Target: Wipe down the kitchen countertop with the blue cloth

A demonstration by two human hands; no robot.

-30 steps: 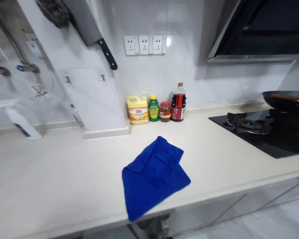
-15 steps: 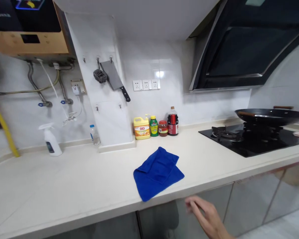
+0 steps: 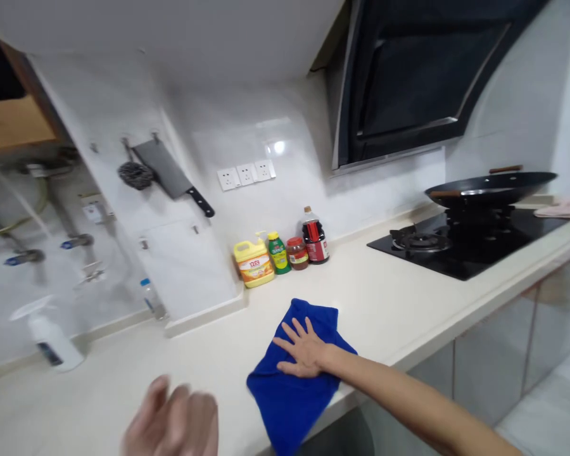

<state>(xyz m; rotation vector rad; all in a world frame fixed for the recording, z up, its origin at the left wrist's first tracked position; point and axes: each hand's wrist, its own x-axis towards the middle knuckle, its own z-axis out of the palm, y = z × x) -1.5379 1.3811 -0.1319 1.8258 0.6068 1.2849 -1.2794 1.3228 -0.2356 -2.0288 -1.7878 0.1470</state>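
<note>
My right hand lies flat with spread fingers on a blue cloth. The cloth is spread on the pale countertop, and one corner hangs over the front edge. At the bottom of the view, left of the cloth, my left hand is raised with its fingers curled in. It is blurred, and I see nothing in it.
Against the wall stand a yellow detergent jug, a green bottle, a red-lidded jar and a dark sauce bottle. A white spray bottle is at left. A wok sits on the black stove. A cleaver hangs on the wall.
My right hand has moved up from below the counter edge onto the cloth and spread its fingers. My left hand has come into view. The view has tilted and shifted.
</note>
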